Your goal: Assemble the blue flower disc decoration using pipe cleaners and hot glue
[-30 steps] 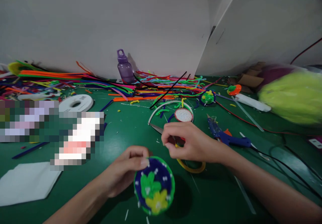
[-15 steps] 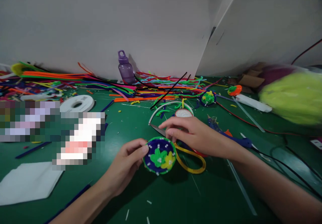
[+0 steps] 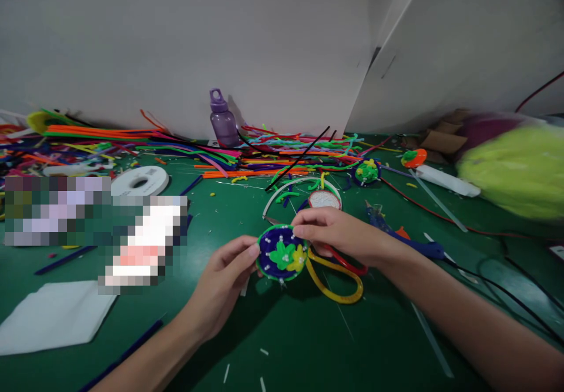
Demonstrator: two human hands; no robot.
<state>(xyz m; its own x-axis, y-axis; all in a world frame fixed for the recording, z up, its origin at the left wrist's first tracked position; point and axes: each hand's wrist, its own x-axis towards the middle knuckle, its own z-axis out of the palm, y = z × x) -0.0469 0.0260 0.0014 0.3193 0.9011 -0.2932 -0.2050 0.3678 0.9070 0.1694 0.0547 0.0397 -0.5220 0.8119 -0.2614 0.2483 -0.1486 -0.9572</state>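
Single head-worn view, looking forward and down, close over green table [image 3: 308, 345]; white wall [image 3: 176, 39] behind.

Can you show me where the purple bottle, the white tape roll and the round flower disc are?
purple bottle [image 3: 222, 124]: head view, on its body.
white tape roll [image 3: 140, 181]: head view, on its flat top ring.
round flower disc [image 3: 282, 254]: head view, on the green flower at its middle.

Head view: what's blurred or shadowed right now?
Head view: the yellow fluff at the right edge is smeared, two blocks left of centre are pixelated, and the disc between both hands stays sharp, casting a soft shadow on the mat.
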